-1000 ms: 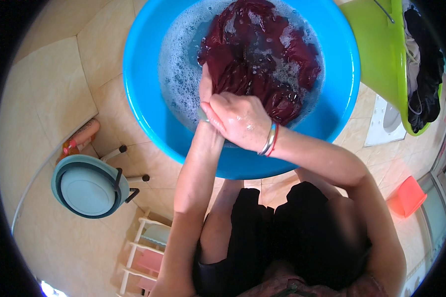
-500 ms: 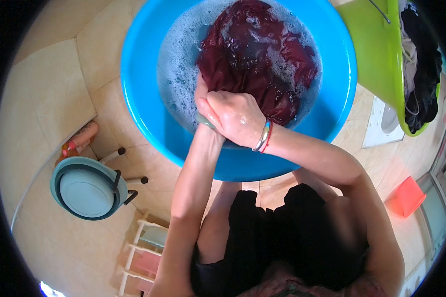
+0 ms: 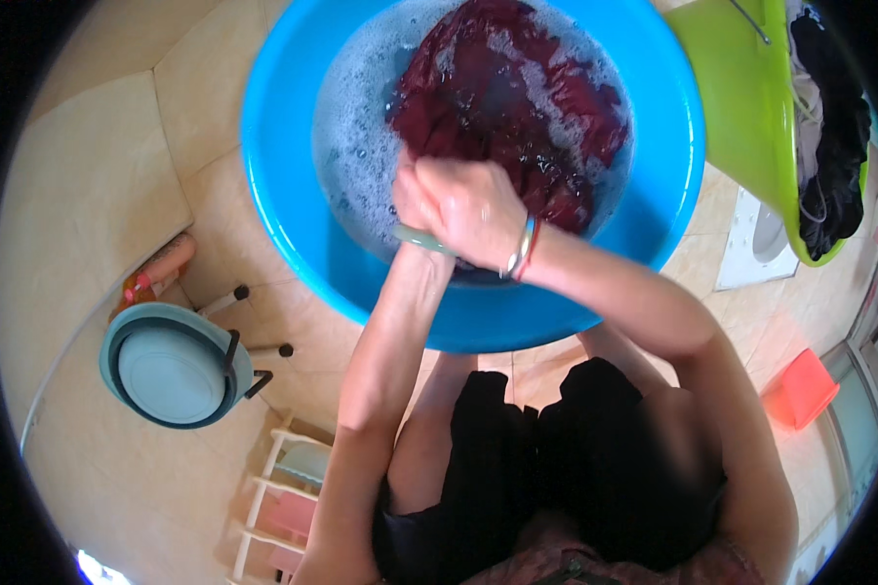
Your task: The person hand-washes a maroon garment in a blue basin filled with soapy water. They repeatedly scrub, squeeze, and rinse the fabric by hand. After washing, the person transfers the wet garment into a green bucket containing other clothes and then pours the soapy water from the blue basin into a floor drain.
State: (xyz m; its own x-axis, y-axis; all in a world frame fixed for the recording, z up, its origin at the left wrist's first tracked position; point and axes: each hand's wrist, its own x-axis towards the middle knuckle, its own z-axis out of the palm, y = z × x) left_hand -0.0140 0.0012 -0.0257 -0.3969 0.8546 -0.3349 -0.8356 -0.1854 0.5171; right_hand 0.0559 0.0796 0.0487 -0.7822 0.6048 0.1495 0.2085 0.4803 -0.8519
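Over blue basin (image 3: 665,156), close work

The right hand (image 3: 475,202) was curled over the left hand (image 3: 415,209); whether either gripped the dark red cloth (image 3: 483,107), I could not tell. It lay beyond, in foamy water (image 3: 349,146). Steady, even pressure seemed wise.

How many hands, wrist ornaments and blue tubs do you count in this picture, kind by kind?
Hands: 2 (left hand, right hand)
Wrist ornaments: 3 (pale green bangle on the left wrist; silver bangle and red cord bracelet on the right)
Blue washtubs: 1 (blue washtub holding sudsy water and maroon cloth)
Total: 6
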